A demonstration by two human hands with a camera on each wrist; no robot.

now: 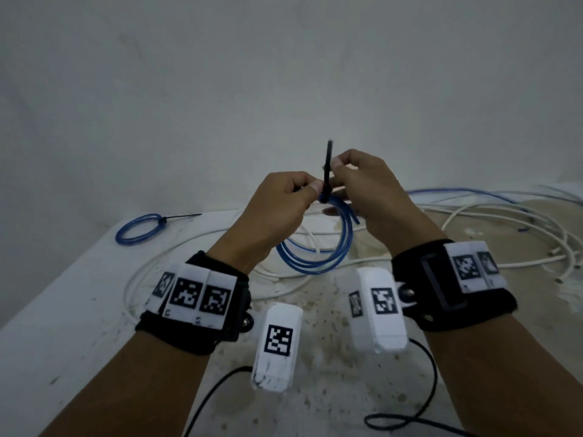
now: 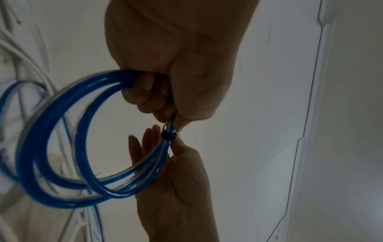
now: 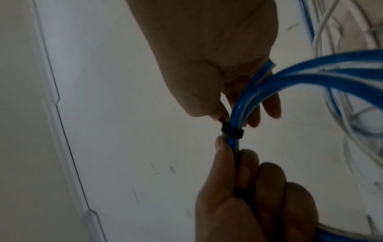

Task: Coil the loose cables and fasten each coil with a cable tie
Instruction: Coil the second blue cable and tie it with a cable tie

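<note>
While the left hand (image 1: 280,200) grips the blue coil (image 1: 315,247) above the table (image 1: 63,310), the right hand (image 1: 369,190) pinches the cable tie (image 1: 327,171).

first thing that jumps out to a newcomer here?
The two hands raised mid-frame: the left hand grips a blue cable coil, while the right hand pinches a black cable tie that sticks up from it, already looped round the strands. Next, a finished blue coil with its tie at the table's far left, and loose white cables sprawled to the right.
</note>
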